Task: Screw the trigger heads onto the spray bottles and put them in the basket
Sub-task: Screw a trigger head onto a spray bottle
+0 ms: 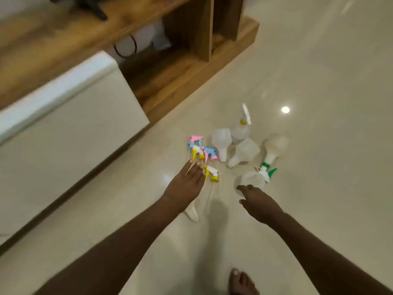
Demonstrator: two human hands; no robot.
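On the glossy floor (297, 188) ahead of me, the loose trigger heads (201, 152) are lying in a small heap of pink, blue, yellow and white, with one more yellow-and-white trigger head (211, 173) lying just beside my fingertips. To the right of the heap, the translucent spray bottles (238, 145) are lying on their sides, clustered and touching one another; one bottle with a yellow collar (241, 126) is standing behind them with a white head on it, and one bottle with a green trigger head (272, 154) is lying at the right edge of the group. Another bottle (253, 179) is lying closest to me, and one more bottle (192, 211) is showing partly from under my left forearm. My left hand (187, 184) is reaching over the trigger heads with straight, relaxed fingers, grasping nothing. My right hand (258, 204) is hovering just short of the nearest bottle, fingers loose and holding nothing. My bare foot (241, 282) is standing on the floor below. A white cabinet (70, 128) is standing at the left, and a wooden shelf unit (187, 67) is rising behind it; the whole view is blurred.
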